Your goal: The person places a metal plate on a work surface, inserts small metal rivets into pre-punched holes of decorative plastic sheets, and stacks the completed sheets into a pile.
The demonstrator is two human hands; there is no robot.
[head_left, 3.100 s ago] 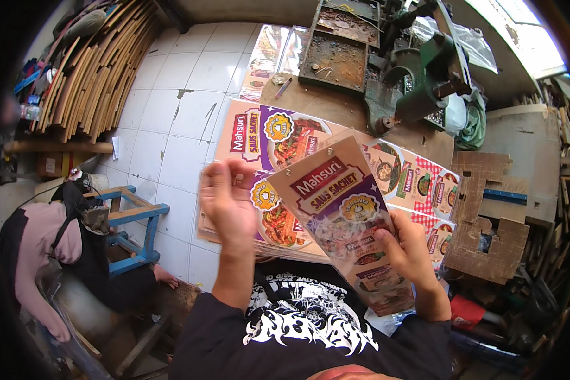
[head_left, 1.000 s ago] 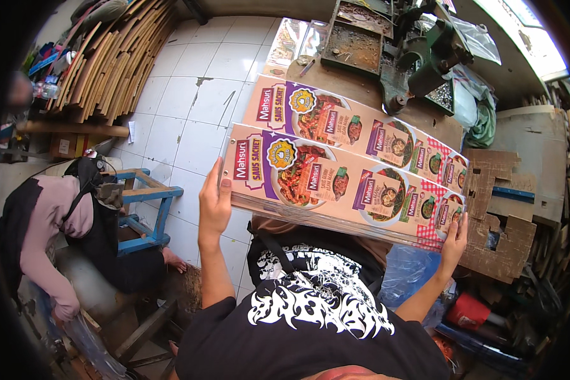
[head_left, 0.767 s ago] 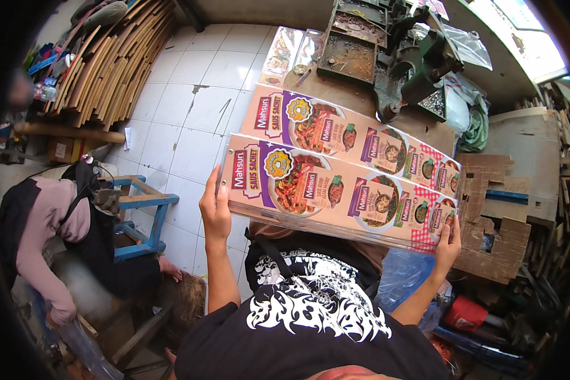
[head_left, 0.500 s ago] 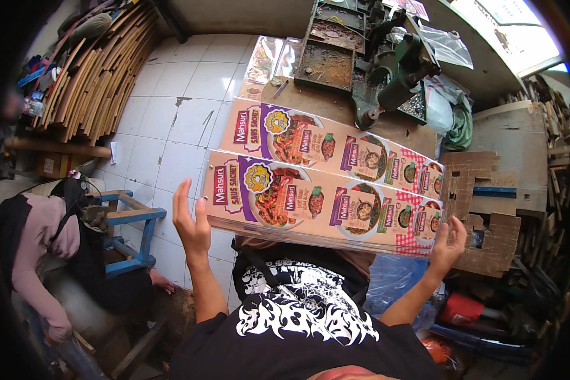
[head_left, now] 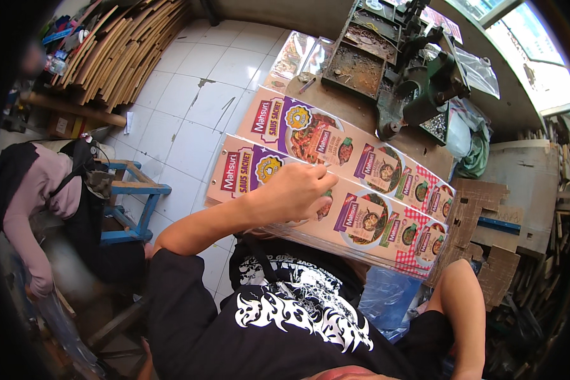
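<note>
My left hand [head_left: 297,192] is over the nearer of two stacks of long printed panels, its fingers curled together near the stack's middle. Whether a small item is pinched in them I cannot make out. This near stack [head_left: 392,244] shows food pictures on a peach ground, with clear plastic along its edges and small round metal fittings at its left end. Just beyond it, partly overlapped, rests a matching far stack [head_left: 354,142]. Of my right arm [head_left: 463,297] the bent elbow and forearm show at the lower right; the hand is out of sight.
A dark green press [head_left: 424,95] stands on the bench beside a grimy compartment tray [head_left: 354,66]. Cut cardboard [head_left: 472,209] lies right of the panels. At left are a blue stool [head_left: 133,190], wooden boards [head_left: 117,63] and a bent-over person in a pink sleeve [head_left: 28,215].
Both hands have let go of the near stack's ends. My left hand has come across onto its face, while my right hand has dropped out of view. The view has tilted.
</note>
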